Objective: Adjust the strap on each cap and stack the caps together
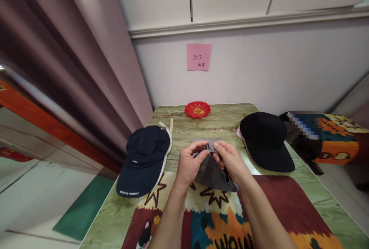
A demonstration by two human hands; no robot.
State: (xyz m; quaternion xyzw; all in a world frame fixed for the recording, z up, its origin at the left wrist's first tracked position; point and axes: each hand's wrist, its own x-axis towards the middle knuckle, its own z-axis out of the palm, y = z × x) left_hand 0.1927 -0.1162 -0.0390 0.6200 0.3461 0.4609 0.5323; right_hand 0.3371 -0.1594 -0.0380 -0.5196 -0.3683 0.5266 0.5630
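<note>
From the head camera, here's a grey soft-fabric cap (211, 176), mid-table, held over the near, six o'clock side of the green wood-patterned table (180, 126). The left hand (187, 166) comes in from seven o'clock, thumb and fingers pinched at the small dark fastening (207, 147) on the cap's upper edge; the right hand (235, 164), from five, has its fingers closed on the fabric beside it. A colourful printed mat (276, 191) spreads beneath.

From that grip, a navy cloth cap with a pale edge (145, 153) sits at nine o'clock, a black cloth cap (263, 135) at two, a red scalloped plate (188, 110) near twelve.

Handling, then: it looks light and floppy, likely to fold rather than break, not especially slippery. Fingertip pinches either side of the fastening look right; the body will probably sag if unsupported.
</note>
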